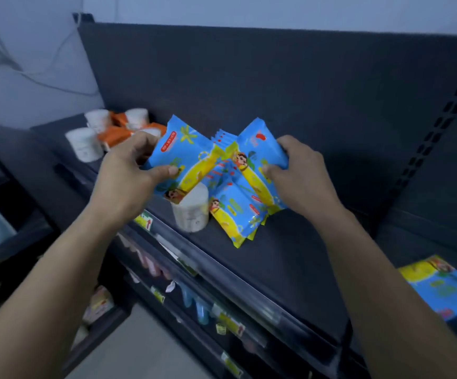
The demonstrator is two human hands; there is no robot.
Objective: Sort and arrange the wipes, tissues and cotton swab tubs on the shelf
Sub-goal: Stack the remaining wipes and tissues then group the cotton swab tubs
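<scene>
While blue wipe packs point(233, 212) lie heaped mid-shelf point(290, 258), the left hand point(129, 170) pinches one pack point(183, 157) between thumb and curled fingers point(146, 142), and the right hand point(301, 173) grips another point(260, 149). A white swab tub point(192, 212) stands just left; more tubs point(84, 143) and orange packs point(114, 134) sit far left.

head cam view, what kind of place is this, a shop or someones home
Most likely a small shop aisle. The dark shelf carries price tags along its front rail, many identical blue wipe packs sit on it, and the upright at the right has slotted holes like retail racking.
</scene>
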